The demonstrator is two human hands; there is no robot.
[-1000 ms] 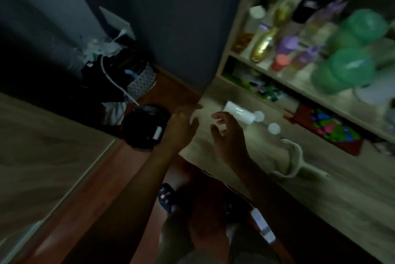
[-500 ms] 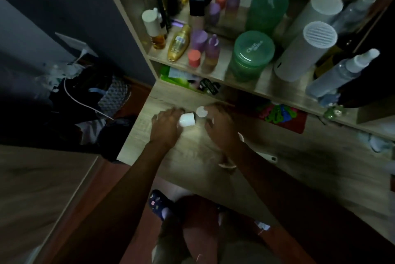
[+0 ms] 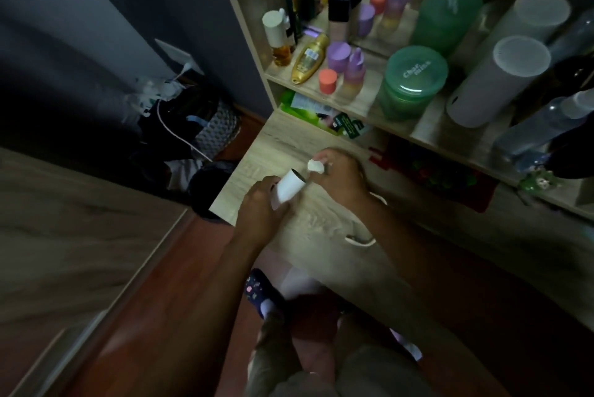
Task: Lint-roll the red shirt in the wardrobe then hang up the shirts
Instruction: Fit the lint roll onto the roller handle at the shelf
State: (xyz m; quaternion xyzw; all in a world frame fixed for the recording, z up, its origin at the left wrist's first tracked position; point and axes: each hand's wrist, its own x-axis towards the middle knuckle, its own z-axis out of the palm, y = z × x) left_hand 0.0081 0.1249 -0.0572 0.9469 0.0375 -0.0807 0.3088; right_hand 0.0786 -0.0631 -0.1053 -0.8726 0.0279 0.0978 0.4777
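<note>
Left hand [image 3: 260, 205] now grips roll [image 3: 289, 187], tilted up off worktop [image 3: 283, 136]; right hand [image 3: 342, 178] pinches white scrap [image 3: 316, 166] at its end. Likely roller prep; shirt unseen.

The left hand [image 3: 262, 208] hides the near end of the white cylindrical roll [image 3: 289, 187]. The right forearm [image 3: 401, 236] covers most of a cream curved handle [image 3: 360, 241]; the small white scrap [image 3: 316, 166] is too blurred to identify.

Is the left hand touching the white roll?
Touching. The head view shows the left hand gripping the white roll; the right hand pinches a white scrap.
</note>
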